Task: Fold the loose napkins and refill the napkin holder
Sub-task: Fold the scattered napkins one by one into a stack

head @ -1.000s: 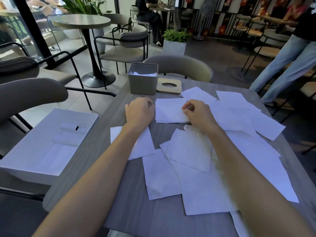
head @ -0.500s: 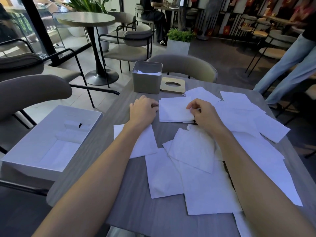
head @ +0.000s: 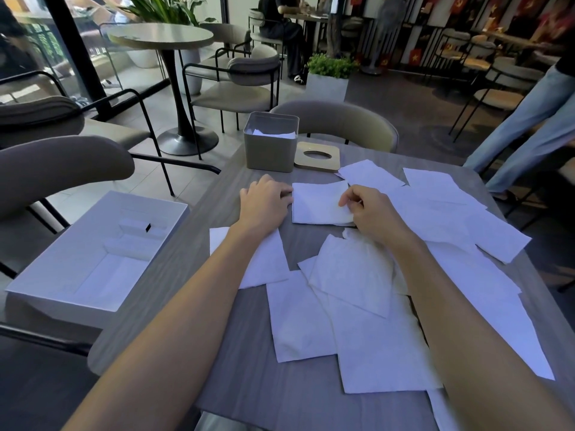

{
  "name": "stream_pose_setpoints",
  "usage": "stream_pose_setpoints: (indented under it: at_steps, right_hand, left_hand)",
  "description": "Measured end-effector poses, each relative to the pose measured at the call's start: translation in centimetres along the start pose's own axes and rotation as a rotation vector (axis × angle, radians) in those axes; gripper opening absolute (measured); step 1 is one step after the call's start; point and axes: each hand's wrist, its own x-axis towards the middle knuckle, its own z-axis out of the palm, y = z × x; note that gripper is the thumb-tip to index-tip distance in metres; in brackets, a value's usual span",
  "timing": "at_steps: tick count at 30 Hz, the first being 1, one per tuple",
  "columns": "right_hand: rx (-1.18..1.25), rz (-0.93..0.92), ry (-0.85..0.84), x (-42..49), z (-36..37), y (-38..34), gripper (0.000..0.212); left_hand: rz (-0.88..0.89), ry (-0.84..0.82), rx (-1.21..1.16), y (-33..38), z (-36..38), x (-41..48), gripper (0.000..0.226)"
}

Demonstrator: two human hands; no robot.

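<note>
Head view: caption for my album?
Left hand touches, right hand pinches a folded napkin before the gray napkin holder.

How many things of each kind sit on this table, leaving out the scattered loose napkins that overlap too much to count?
Grey napkin holder: 1
Wooden lid with a round hole: 1
Folded napkin: 1
Total: 3
</note>
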Motion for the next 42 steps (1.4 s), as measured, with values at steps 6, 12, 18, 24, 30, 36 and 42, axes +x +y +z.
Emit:
stream_pose_setpoints:
  at_steps: [6, 12, 18, 24, 30, 36, 42]
  right_hand:
    - [-0.031, 0.002, 0.012, 0.0, 0.0, -0.3, 0.027]
    - [-0.053, -0.005, 0.003, 0.0, 0.1, -0.4, 0.028]
    - [-0.059, -0.007, -0.007, -0.3, 0.0, -0.7, 0.021]
    - [-0.045, -0.009, 0.0, -0.6, -0.2, -0.8, 0.011]
    - [-0.246, -0.027, 0.095, 0.1, 0.0, -1.2, 0.025]
    - [-0.506, -0.288, 0.025, 0.4, 2.9, -2.3, 0.029]
    - [-0.644, -0.222, -0.034, 0.1, 2.5, -0.8, 0.013]
  left_hand:
    - [0.001, 0.011, 0.004, 0.0, 0.1, 0.0, 0.025]
    - [0.001, 0.026, -0.014, 0.0, 0.1, 0.0, 0.027]
    - [-0.039, 0.048, -0.081, -0.1, 0.4, 0.1, 0.029]
    - [0.041, 0.135, -0.172, 0.7, -0.1, -0.4, 0.029]
    - [0.303, -0.027, 0.035, 1.7, 0.9, -0.8, 0.039]
    - [0.296, -0.143, 0.178, 1.2, 1.9, -1.1, 0.042]
    - [0.25, -0.271, 0.319, 1.0, 1.3, -0.9, 0.05]
